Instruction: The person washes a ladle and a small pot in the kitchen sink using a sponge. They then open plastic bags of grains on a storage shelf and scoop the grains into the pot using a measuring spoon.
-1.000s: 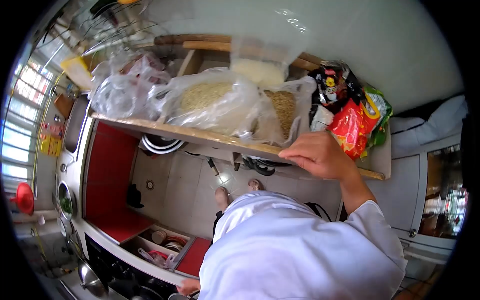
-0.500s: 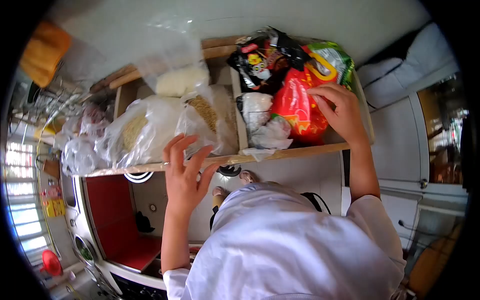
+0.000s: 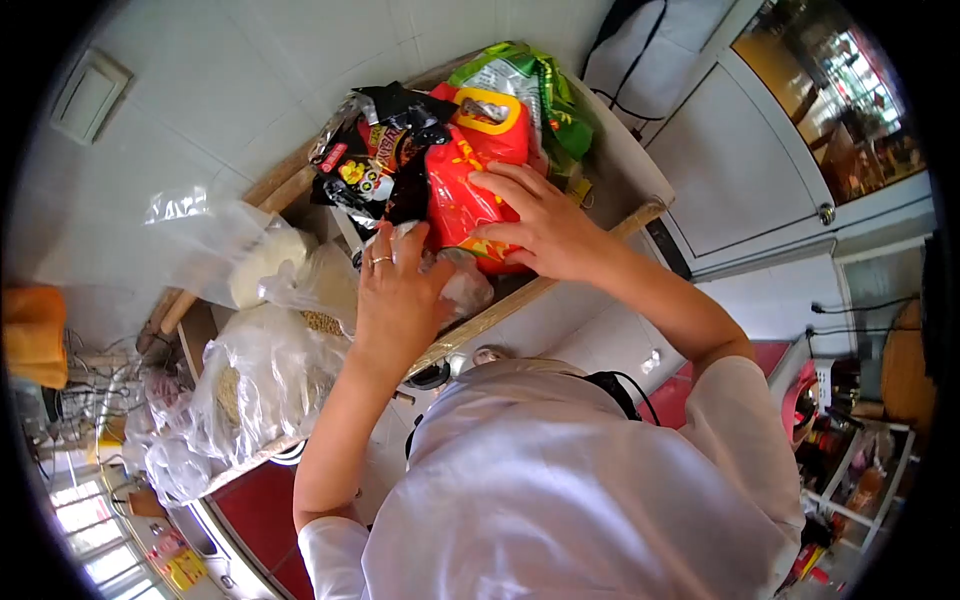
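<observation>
My left hand [image 3: 398, 295], with a ring on one finger, is over a clear plastic bag [image 3: 466, 286] at the near edge of the open drawer [image 3: 520, 295]; its fingers are apart and its fingertips touch the plastic. My right hand [image 3: 550, 225] rests spread on the red bag with a yellow handle [image 3: 480, 165]. Beside the red bag, a black packet [image 3: 385, 150] lies to the left and a green bag [image 3: 562, 110] at the back right. Whatever lies directly beneath my left palm is hidden.
Clear bags of grain [image 3: 255, 375] and a bag of white contents [image 3: 270, 262] fill the drawer's left part. A white door [image 3: 740, 160] stands at the right. A wire rack with items [image 3: 860, 480] is at the lower right. Red cabinet panels [image 3: 262, 520] show below.
The view has turned rightward. My left hand has come up from below and moved from the drawer's front edge onto the clear plastic. My right hand now lies lower on the red bag, fingers spread.
</observation>
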Tool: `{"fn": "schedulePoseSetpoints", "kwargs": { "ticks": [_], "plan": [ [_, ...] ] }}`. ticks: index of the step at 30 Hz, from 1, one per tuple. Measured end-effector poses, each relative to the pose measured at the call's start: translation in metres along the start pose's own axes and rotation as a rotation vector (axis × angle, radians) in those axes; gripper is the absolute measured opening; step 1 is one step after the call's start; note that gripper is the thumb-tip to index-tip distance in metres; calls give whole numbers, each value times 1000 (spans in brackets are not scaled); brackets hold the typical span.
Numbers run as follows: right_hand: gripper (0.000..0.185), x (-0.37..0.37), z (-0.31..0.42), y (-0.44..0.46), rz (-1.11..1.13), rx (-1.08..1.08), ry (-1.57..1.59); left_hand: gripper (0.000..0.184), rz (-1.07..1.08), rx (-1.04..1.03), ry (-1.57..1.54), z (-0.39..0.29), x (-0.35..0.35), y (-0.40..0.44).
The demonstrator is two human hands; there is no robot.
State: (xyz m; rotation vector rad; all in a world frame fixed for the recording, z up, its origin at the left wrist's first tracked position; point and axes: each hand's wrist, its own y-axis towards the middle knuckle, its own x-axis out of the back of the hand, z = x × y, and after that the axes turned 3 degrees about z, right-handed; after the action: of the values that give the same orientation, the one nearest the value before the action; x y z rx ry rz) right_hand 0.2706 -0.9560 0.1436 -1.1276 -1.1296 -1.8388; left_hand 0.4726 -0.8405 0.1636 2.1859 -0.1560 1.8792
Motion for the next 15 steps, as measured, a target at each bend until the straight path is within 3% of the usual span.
{"fn": "schedulePoseSetpoints", "kwargs": {
  "ticks": [5,10,12,15],
  "plan": [
    [36,2,-18,5,23,35,25,21,-116,-31,100,28,-6,12],
    [40,4,-19,8,92,-27,42,21,-26,85,80,43,-3,12],
    [39,2,-19,8,62,-27,38,24,-177,74,98,45,-4,10],
    [39,3,-14,7,62,-31,36,28,-91,138,101,34,0,5]
  ]
}}
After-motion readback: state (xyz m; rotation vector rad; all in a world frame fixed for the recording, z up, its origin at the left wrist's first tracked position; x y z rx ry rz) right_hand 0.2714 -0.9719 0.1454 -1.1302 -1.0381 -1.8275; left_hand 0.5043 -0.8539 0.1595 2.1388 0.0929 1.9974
